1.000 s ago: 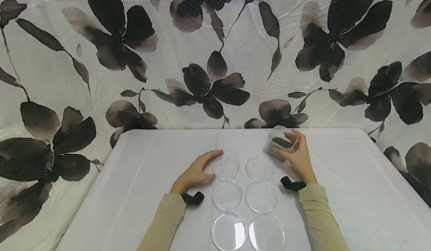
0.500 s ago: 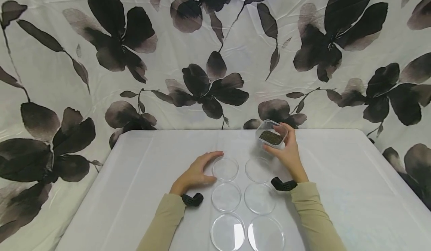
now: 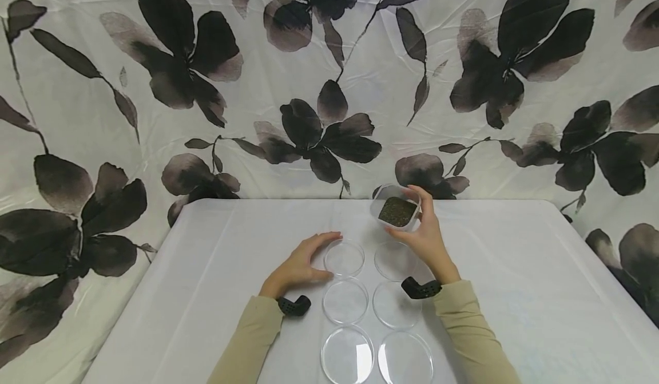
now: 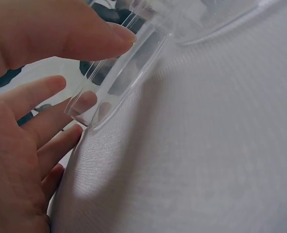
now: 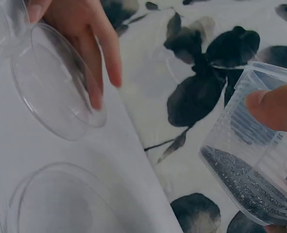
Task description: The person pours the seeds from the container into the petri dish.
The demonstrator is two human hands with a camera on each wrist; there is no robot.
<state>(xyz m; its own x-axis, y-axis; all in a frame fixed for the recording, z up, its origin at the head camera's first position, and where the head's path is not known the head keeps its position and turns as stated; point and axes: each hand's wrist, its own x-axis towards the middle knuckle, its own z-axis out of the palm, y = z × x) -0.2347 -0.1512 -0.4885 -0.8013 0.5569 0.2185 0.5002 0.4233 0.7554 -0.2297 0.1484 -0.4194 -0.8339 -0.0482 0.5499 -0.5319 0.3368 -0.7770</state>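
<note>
In the head view, several clear round petri dishes stand in two columns. My left hand (image 3: 301, 264) spans the far left petri dish (image 3: 344, 258), thumb at its near side and index finger at its far side. The left wrist view shows my thumb over the wall of that petri dish (image 4: 128, 68), with fingertips behind it. My right hand (image 3: 428, 234) grips a clear plastic container (image 3: 378, 199) above the table's far edge, tilted leftward. Dark, soil-like granules (image 3: 398, 212) cover its bottom; they slope against the wall in the right wrist view.
Beside the held dish is the far right petri dish (image 3: 393, 261). Nearer stand the middle left dish (image 3: 345, 301) and near right dish (image 3: 405, 358). A white cloth covers the table (image 3: 206, 292). Flower-printed fabric (image 3: 288, 58) hangs behind it.
My right hand has carried the container leftward and tilted it, so more of the granules shows. My left hand has stayed at the far left petri dish.
</note>
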